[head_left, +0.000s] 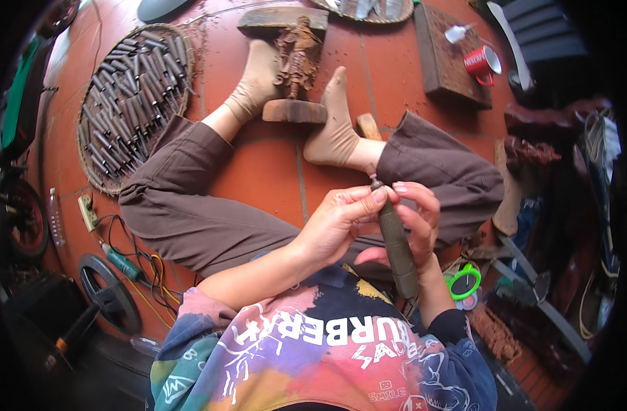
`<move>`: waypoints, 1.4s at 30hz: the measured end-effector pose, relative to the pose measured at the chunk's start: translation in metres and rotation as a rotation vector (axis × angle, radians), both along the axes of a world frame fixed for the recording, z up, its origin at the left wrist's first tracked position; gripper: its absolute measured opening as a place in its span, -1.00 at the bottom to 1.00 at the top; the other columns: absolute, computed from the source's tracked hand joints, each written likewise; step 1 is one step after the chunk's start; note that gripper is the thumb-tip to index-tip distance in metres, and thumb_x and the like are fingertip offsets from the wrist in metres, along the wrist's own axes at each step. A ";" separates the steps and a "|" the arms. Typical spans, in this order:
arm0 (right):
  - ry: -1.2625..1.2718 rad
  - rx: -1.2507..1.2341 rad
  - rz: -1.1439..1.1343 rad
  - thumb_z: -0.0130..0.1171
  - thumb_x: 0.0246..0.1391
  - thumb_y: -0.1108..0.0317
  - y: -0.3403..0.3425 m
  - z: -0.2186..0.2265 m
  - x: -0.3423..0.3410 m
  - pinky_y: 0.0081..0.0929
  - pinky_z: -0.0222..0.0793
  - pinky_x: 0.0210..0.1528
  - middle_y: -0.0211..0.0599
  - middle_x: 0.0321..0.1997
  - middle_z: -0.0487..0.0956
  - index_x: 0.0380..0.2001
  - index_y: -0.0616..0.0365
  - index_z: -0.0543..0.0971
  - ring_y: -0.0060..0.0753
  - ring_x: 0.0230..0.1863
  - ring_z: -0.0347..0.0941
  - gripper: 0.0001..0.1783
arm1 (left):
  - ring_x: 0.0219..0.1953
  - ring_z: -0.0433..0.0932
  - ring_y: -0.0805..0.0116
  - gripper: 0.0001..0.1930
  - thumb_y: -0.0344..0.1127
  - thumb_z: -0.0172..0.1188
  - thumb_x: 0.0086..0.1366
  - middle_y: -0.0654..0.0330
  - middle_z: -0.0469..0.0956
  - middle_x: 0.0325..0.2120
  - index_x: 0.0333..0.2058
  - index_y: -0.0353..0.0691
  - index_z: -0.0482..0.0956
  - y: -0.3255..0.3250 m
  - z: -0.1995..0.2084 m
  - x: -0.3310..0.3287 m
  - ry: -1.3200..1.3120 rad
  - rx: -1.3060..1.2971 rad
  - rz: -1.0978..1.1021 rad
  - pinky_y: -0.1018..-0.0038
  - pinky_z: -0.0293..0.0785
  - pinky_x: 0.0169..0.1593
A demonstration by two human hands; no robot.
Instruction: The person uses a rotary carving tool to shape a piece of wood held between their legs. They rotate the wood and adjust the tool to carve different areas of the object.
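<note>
A dark olive handpiece, cylindrical like a rotary tool [394, 243], is held upright in front of my chest, its small pinkish tip pointing away from me. My left hand [334, 222] pinches the narrow collar by the tip between thumb and fingers. Around the body curl the fingers of my right hand [423, 216], its thumb on the left side. Between my socked feet lies a carved wooden figure [298, 58], resting on a frame of wooden blocks [294, 111]. Beside my right ankle a piece of light wood like a handle [370, 127] partly shows.
A round woven tray [84, 154] full of chisel-like tools stands at the left. A wooden block [437, 65] at the right bears a red mug [483, 63] and a small white bottle [457, 33]. Cables [159, 281] and a green power tool [125, 263] lie at the left.
</note>
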State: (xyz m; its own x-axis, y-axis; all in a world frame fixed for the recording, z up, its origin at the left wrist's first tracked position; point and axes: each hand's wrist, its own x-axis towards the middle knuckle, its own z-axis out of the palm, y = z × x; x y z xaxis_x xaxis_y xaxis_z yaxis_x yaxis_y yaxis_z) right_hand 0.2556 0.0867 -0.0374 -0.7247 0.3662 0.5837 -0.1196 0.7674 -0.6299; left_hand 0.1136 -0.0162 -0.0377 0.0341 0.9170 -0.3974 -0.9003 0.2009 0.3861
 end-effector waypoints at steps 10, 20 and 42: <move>0.040 0.044 -0.035 0.47 -0.15 0.44 0.007 0.001 -0.029 -0.26 0.63 -0.13 -0.05 -0.15 0.59 -0.23 0.21 0.60 0.01 -0.10 0.61 -0.64 | -0.22 0.64 0.35 -0.67 -0.16 0.08 0.43 0.10 0.63 -0.22 -0.11 -0.35 0.57 0.006 -0.004 -0.010 -0.039 -0.088 0.059 0.50 0.58 -0.20; 0.139 -0.121 -0.015 0.31 -0.06 0.51 0.010 -0.008 -0.042 -0.07 0.56 0.03 0.09 -0.12 0.57 -0.18 0.31 0.51 0.11 -0.04 0.59 -0.67 | -0.30 0.59 0.51 -0.71 -0.21 0.15 0.39 0.19 0.63 -0.36 -0.22 -0.37 0.64 0.011 -0.001 -0.022 0.238 0.041 0.139 0.54 0.55 -0.20; 0.199 -0.488 -0.195 0.24 0.04 0.42 0.012 -0.003 -0.015 -0.24 0.48 0.08 0.08 -0.09 0.54 -0.17 0.31 0.44 -0.17 -0.04 0.53 -0.70 | 0.15 0.36 0.31 -0.16 -0.16 0.54 0.03 0.13 0.37 0.08 0.18 -0.23 0.21 0.058 -0.177 -0.095 0.413 -0.256 0.680 0.36 0.33 0.22</move>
